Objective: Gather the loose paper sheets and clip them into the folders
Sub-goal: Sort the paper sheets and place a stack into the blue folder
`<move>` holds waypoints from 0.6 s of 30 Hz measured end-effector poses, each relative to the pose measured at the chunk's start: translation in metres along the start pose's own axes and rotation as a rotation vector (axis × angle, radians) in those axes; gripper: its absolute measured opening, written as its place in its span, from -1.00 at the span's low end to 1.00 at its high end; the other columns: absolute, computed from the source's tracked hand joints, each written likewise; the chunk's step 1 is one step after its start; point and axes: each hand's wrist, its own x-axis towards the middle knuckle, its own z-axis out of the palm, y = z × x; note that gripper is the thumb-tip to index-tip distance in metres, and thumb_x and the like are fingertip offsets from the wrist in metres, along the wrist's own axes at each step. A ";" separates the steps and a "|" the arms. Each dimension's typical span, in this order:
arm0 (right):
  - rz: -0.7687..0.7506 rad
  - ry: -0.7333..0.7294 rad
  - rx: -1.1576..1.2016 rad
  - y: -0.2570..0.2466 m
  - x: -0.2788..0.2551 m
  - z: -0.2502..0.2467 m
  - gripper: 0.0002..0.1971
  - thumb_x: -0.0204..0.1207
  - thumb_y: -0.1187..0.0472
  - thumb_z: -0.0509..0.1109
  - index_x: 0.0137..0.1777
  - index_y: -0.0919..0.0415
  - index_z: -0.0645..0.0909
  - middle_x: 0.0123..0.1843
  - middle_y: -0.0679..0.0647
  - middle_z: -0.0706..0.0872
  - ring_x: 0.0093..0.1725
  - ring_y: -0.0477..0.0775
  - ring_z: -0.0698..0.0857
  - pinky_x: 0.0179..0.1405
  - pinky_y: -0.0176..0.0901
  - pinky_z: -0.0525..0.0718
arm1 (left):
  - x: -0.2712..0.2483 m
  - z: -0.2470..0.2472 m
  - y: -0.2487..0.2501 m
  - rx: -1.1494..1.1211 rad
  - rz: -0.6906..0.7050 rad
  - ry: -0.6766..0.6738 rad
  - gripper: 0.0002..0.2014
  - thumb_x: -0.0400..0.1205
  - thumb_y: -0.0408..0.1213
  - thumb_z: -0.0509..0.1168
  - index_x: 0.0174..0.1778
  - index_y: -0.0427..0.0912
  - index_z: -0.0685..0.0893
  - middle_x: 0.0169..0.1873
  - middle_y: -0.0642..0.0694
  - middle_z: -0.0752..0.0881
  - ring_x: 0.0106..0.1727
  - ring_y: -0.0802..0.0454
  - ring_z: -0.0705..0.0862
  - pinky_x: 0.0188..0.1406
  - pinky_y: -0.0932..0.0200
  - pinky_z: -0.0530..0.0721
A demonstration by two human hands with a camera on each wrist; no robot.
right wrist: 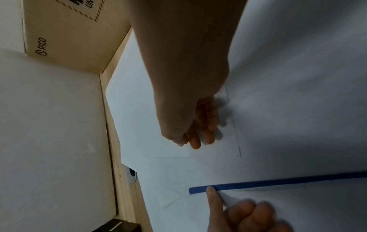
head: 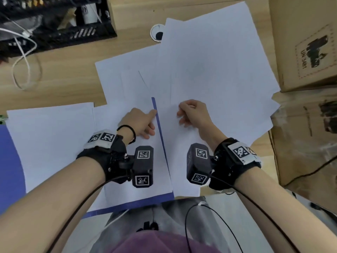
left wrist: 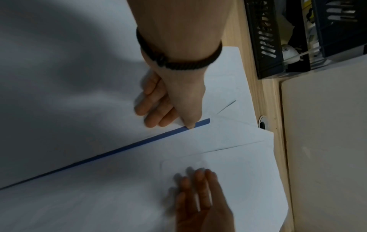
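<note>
Several loose white sheets point(head: 218, 70) lie fanned across the wooden desk. They overlap a blue folder point(head: 158, 123), of which only a thin edge strip point(left wrist: 139, 142) and the near border show. My left hand point(head: 152, 123) lies on the sheet left of that strip. Its thumb tip point(right wrist: 210, 190) touches the blue edge, and its curled fingers point(left wrist: 152, 113) pinch the sheet's edge against the thumb. My right hand point(head: 182, 114) is just right of the strip, holding nothing. Its loosely bent fingertips point(right wrist: 198, 141) rest on the top sheet.
Cardboard boxes point(head: 306, 42) stand along the right side of the desk. A black mesh tray point(head: 54, 24) with clutter and a white cable point(head: 23, 57) are at the back left. A round cable grommet point(head: 156, 32) sits behind the sheets. Another blue surface point(head: 9, 170) shows at the left.
</note>
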 end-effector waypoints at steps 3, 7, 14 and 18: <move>-0.065 0.062 -0.004 0.003 0.005 -0.011 -0.88 0.52 0.26 0.38 0.04 0.13 0.61 -0.24 0.08 0.78 -0.37 0.05 0.77 -0.44 -0.18 0.63 | 0.002 0.006 -0.004 -0.022 0.019 0.069 -0.38 0.59 0.26 0.15 -0.30 -0.28 0.77 -0.48 -0.09 0.81 -0.42 -0.06 0.81 -0.05 0.07 0.75; -0.095 0.165 0.011 0.010 0.007 -0.035 -0.74 0.44 0.29 0.37 0.11 0.07 0.57 -0.28 0.03 0.74 -0.34 0.06 0.78 -0.28 -0.09 0.66 | 0.002 0.005 -0.002 -0.032 -0.006 0.075 -0.37 0.51 0.32 0.24 -0.27 -0.28 0.78 -0.47 -0.09 0.81 -0.41 -0.04 0.81 -0.32 0.18 0.62; -0.268 0.392 -0.181 0.008 0.014 -0.088 -0.44 0.53 0.11 0.45 0.53 0.05 0.45 0.60 0.05 0.36 0.56 -0.05 0.35 0.57 -0.09 0.32 | 0.001 0.005 -0.001 -0.033 -0.009 0.077 -0.38 0.46 0.33 0.30 -0.26 -0.27 0.78 -0.45 -0.10 0.81 -0.38 -0.06 0.82 -0.35 0.20 0.59; -0.193 0.276 -0.394 0.012 0.020 -0.091 -0.32 0.51 -0.04 0.47 0.61 -0.02 0.36 0.76 0.11 -0.10 0.74 0.08 -0.17 0.70 0.14 0.00 | -0.001 0.006 -0.001 -0.051 0.002 0.058 -0.41 0.47 0.30 0.33 -0.23 -0.28 0.78 -0.43 -0.11 0.82 -0.37 -0.05 0.81 -0.40 0.23 0.56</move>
